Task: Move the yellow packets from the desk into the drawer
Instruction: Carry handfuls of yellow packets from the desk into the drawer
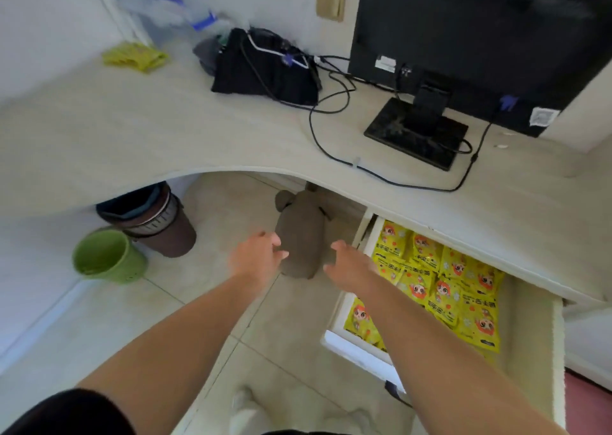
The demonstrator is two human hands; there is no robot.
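Observation:
Several yellow packets [440,279] with a cartoon face lie in the open drawer [530,328] under the desk's right side. A small pile of yellow packets [134,55] lies on the desk [165,130] at the far left, near the wall. My left hand [258,252] and my right hand [349,260] are both stretched out in front of me below the desk edge, fingers loosely spread, holding nothing. My right hand hovers beside the drawer's left wall, apart from the packets.
A black bag [265,67] with cables and a monitor [463,37] on its stand occupy the desk's back. Under the desk are a grey plush toy [303,236], a brown bin [152,219] and a green bucket [106,255] on the tiled floor.

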